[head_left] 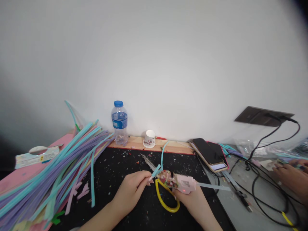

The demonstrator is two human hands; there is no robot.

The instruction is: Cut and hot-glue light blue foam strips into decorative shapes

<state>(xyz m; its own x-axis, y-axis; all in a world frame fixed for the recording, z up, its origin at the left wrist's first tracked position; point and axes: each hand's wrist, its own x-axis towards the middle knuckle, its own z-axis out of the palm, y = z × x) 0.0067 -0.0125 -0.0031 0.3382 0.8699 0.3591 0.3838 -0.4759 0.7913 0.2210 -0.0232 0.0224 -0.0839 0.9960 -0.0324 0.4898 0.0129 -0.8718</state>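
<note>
My left hand (pixel 131 189) pinches a short light-blue fuzzy strip (pixel 156 171) between thumb and fingers, above the black mat. Beside it, my right hand (pixel 190 199) is wrapped round a pink hot glue gun (pixel 185 183) with a glowing red light and a mottled, flowery front end. Its nozzle end points left, close to the strip. Scissors with yellow handles (pixel 169 208) lie below and partly behind the gun; their blades (pixel 149 162) point up and left. Another thin blue strip (pixel 163 155) curves up behind the gun. A pale strip (pixel 214 186) extends right from the gun's rear.
Many pastel fuzzy strips (pixel 72 160) are heaped at left. A water bottle (pixel 119 123) and a paper cup (pixel 149 138) stand along the wall. Phones (pixel 211 154) and black cables (pixel 256 179) lie at right, near another person's hand (pixel 291 176). Scraps dot the mat (pixel 115 166).
</note>
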